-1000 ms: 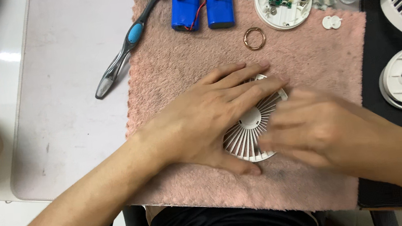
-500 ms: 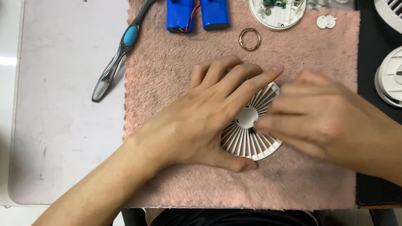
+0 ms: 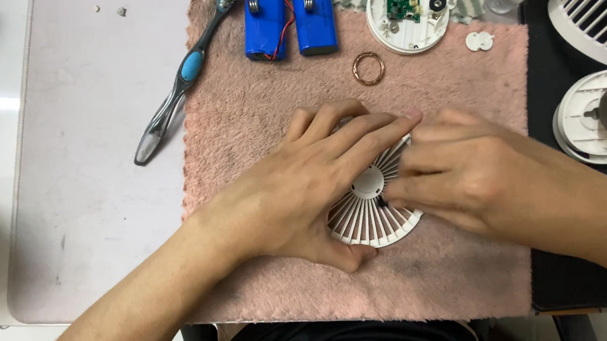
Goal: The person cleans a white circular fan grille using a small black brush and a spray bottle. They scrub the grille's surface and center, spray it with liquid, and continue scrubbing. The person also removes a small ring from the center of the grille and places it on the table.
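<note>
A round white fan grille (image 3: 370,214) with radial slats lies flat on a pink fuzzy cloth (image 3: 259,107). My left hand (image 3: 305,185) covers its left half, fingers spread over the top and thumb at the lower rim. My right hand (image 3: 461,173) grips its right side, fingers curled at the centre hub. Both hands hold the grille pressed on the cloth; much of it is hidden beneath them.
At the back of the cloth lie two blue battery cells (image 3: 289,15), a round white base with a circuit board (image 3: 407,9), a copper ring (image 3: 368,68) and a small white piece (image 3: 479,41). A toothbrush (image 3: 181,78) lies left. White fan parts (image 3: 606,116) sit right.
Both hands have stayed on the grille, with the fingers shifting slightly around its rim. The view has drifted a little; nothing else moved.
</note>
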